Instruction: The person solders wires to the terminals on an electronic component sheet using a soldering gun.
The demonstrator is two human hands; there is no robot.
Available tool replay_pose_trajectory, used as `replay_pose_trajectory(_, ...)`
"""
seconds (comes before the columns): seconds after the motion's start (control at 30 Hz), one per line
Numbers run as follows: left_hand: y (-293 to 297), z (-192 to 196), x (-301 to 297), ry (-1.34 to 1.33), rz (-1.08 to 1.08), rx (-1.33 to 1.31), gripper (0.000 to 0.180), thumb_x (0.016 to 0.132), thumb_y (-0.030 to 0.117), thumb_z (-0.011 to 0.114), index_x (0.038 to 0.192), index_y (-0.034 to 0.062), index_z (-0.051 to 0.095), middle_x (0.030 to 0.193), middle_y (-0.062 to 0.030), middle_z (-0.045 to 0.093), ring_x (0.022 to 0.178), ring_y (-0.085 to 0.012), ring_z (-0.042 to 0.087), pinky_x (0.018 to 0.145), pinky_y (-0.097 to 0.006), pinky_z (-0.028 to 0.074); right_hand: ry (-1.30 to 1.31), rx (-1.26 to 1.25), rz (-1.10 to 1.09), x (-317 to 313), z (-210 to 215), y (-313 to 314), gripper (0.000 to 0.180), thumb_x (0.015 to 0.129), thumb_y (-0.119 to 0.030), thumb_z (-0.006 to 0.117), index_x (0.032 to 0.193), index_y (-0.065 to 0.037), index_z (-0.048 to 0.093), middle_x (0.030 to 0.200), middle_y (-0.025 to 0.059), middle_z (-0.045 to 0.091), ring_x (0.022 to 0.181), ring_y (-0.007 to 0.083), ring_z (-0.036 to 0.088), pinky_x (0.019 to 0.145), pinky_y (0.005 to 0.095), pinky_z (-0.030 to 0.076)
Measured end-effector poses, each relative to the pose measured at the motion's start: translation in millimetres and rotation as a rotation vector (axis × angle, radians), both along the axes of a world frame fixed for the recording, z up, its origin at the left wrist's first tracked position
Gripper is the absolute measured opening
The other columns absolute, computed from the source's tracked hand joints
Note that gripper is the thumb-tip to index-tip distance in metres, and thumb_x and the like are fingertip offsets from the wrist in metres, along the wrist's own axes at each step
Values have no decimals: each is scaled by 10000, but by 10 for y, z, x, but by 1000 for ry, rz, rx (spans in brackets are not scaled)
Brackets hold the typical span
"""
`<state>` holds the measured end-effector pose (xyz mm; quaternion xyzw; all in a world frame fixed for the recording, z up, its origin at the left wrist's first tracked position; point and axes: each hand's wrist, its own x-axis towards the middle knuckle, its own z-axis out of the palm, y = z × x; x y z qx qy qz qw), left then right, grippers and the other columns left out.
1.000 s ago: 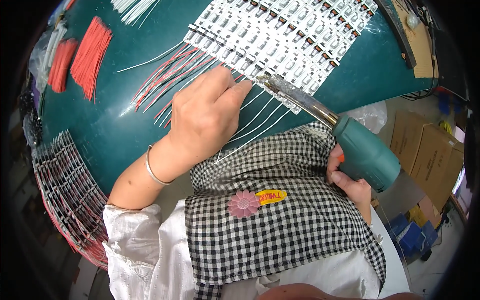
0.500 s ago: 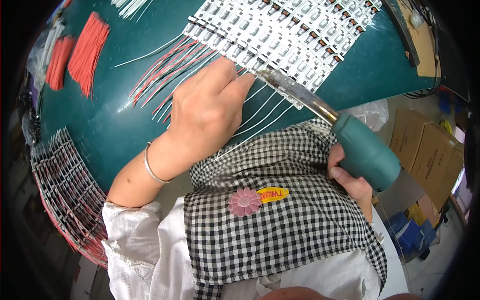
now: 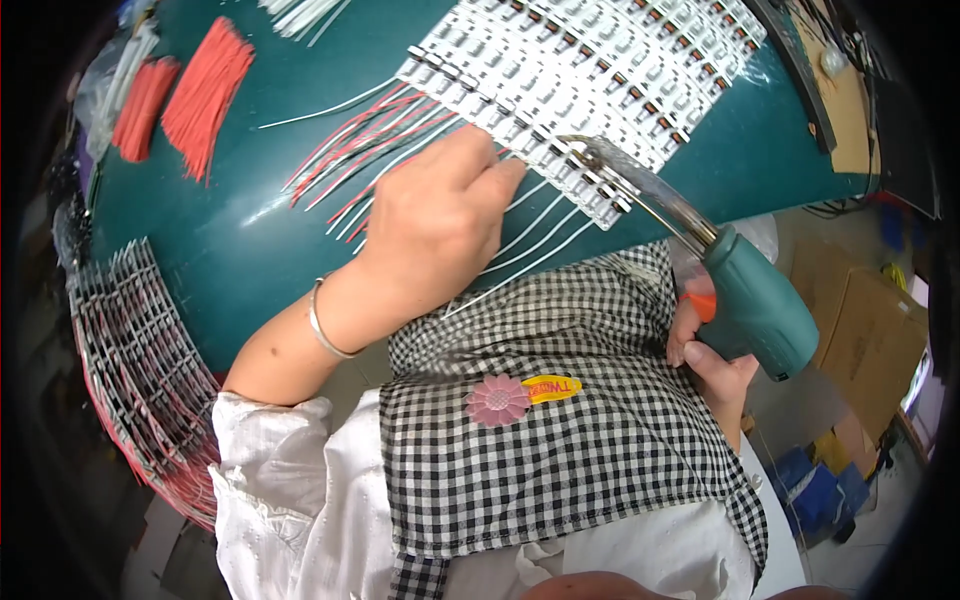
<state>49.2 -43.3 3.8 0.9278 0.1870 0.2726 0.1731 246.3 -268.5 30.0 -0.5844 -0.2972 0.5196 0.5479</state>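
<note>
My left hand (image 3: pixel 435 215) is closed in a pinch at the near edge of a panel of white circuit boards (image 3: pixel 560 85). A short bit of red wire (image 3: pixel 503 153) shows by its fingertips; the rest is hidden under the hand. Red and white wires (image 3: pixel 350 140) hang from the panel's edge left of the hand, and white wires (image 3: pixel 540 215) to its right. My right hand (image 3: pixel 710 365) grips a green-handled soldering gun (image 3: pixel 765 305) with an orange-red trigger. Its metal tip is above the boards, to the right of the left fingertips.
Bundles of red wires (image 3: pixel 208 95) and white wires (image 3: pixel 305 15) lie on the green table (image 3: pixel 240 260). A stack of wired strips (image 3: pixel 140 370) stands at the left edge. A dark bar (image 3: pixel 795 75) borders the panel's right; cardboard boxes (image 3: pixel 865 320) stand beyond the table.
The soldering gun's tip has moved right, away from my left fingertips, and its trigger now shows. The whole view has shifted slightly. My left hand keeps its pinch at the panel edge.
</note>
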Motion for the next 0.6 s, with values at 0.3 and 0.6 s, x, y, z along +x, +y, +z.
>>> replay_pose_trajectory(0.3, 437, 309, -201, 33, 313, -66, 33, 712, 54, 702, 724, 69, 676, 707, -72, 628, 651, -245, 594, 552, -332, 473, 2, 179, -3, 125, -143, -51, 572, 773, -72, 651, 1246, 103, 381, 625, 84, 492, 487, 153, 479, 441, 260, 432)
replay_pose_trajectory(0.6, 623, 115, -236, 210, 330, -4, 63, 712, 83, 713, 739, 67, 659, 768, -40, 621, 731, -240, 567, 661, -355, 467, -16, 166, 5, 138, -159, -53, 571, 764, -84, 667, 1230, 101, 394, 629, 75, 492, 485, 148, 475, 436, 257, 429)
